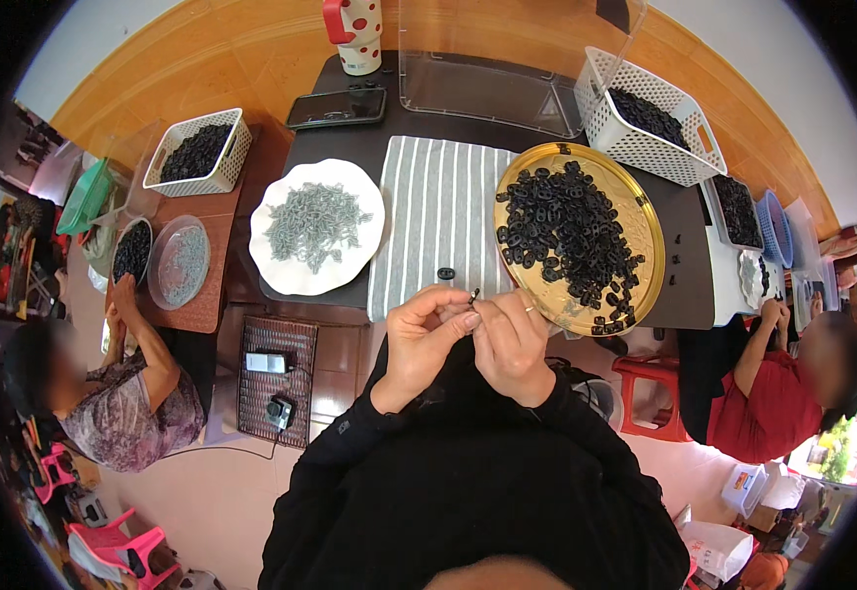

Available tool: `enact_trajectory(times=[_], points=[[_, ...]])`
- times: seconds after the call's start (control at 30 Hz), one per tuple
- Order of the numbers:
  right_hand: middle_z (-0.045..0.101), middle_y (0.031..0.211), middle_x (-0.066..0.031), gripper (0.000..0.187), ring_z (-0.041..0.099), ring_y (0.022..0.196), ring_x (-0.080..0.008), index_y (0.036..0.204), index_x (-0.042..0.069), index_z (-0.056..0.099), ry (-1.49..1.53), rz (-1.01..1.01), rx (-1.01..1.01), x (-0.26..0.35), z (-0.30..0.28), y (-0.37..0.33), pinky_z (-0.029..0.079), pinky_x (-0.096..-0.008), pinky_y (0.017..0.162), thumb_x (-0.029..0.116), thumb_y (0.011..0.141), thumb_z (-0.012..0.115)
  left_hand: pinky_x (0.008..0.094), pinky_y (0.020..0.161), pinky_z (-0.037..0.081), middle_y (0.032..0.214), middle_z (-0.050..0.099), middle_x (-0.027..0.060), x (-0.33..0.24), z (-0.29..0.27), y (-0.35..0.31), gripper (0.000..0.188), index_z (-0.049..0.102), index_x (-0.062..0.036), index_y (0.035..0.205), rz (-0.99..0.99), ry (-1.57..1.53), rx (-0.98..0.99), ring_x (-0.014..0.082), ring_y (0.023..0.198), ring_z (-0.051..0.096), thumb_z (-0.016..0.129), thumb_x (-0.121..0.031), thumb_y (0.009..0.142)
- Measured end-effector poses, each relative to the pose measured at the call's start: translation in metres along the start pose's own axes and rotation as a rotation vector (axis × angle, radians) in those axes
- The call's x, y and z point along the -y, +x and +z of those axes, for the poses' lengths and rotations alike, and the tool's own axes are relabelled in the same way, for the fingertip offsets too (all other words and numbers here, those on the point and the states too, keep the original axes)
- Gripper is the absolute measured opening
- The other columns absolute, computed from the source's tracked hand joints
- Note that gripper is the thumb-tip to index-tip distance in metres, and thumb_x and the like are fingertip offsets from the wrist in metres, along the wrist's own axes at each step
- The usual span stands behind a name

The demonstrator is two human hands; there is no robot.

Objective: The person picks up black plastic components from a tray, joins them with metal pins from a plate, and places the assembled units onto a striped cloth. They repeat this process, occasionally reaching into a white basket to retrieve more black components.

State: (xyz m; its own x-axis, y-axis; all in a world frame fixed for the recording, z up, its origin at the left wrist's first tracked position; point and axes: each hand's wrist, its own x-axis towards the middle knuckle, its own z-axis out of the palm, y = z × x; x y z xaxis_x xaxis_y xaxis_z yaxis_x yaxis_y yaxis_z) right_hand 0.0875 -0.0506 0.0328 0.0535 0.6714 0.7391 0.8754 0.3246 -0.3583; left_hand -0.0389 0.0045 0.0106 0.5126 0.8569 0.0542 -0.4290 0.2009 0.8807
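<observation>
My left hand (425, 339) and my right hand (512, 342) meet at the near edge of the dark table (679, 295), fingertips pinched together on one small black plastic piece (473, 294). Beyond them lies a grey striped cloth (438, 211) with a single black piece (445, 273) on it. A round gold tray (650, 236) heaped with black pieces sits just right of my hands. To the left stands a white plate (276, 265) holding a pile of small grey metal springs.
At the back are a phone (336, 107), a red dotted mug (357, 34), a clear plastic bin (487, 88) and a white basket (645, 147) of black pieces. A person sits on each side, at a low side table. A brown wicker box (276, 379) stands left.
</observation>
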Motion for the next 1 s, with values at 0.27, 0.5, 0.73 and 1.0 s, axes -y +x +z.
enact_trajectory(times=[0.27, 0.5, 0.73, 1.0], points=[[0.056, 0.080, -0.0121, 0.013, 0.057, 0.070, -0.0300, 0.089, -0.002, 0.061, 0.480, 0.394, 0.197, -0.002, 0.004, 0.001, 0.045, -0.0361, 0.059, -0.007, 0.078, 0.064, 0.0209, 0.063, 0.049, 0.082, 0.065, 0.0050, 0.001, -0.038, 0.007, 0.009, 0.067, 0.0025, 0.097, 0.023, 0.026, 0.032, 0.0090, 0.072, 0.060, 0.064, 0.002, 0.089], [0.052, 0.083, -0.0140, 0.016, 0.054, 0.080, -0.0316, 0.091, -0.004, 0.063, -0.094, 0.148, 0.279, -0.013, 0.030, 0.024, 0.045, -0.0409, 0.069, -0.004, 0.074, 0.063, 0.0235, 0.062, 0.050, 0.086, 0.068, 0.0092, -0.010, -0.050, 0.009, 0.009, 0.066, 0.0040, 0.096, -0.016, 0.124, -0.066, 0.0122, 0.072, 0.064, 0.061, -0.002, 0.092], [0.050, 0.082, -0.0151, 0.011, 0.053, 0.080, -0.0335, 0.081, -0.001, 0.059, -0.122, 0.123, 0.314, -0.020, 0.038, 0.016, 0.044, -0.0395, 0.070, -0.001, 0.071, 0.057, 0.0220, 0.062, 0.049, 0.080, 0.068, 0.0075, -0.012, -0.054, 0.012, 0.009, 0.066, 0.0051, 0.095, -0.072, 0.085, -0.035, 0.0091, 0.067, 0.060, 0.060, -0.002, 0.092], [0.049, 0.082, -0.0157, 0.011, 0.053, 0.080, -0.0345, 0.079, -0.001, 0.056, -0.103, 0.138, 0.447, -0.023, 0.018, 0.022, 0.045, -0.0421, 0.069, -0.005, 0.069, 0.057, 0.0220, 0.055, 0.051, 0.079, 0.068, 0.0101, -0.010, -0.056, 0.013, 0.004, 0.066, 0.0046, 0.091, -0.087, 0.051, -0.058, 0.0135, 0.068, 0.066, 0.064, 0.004, 0.087]])
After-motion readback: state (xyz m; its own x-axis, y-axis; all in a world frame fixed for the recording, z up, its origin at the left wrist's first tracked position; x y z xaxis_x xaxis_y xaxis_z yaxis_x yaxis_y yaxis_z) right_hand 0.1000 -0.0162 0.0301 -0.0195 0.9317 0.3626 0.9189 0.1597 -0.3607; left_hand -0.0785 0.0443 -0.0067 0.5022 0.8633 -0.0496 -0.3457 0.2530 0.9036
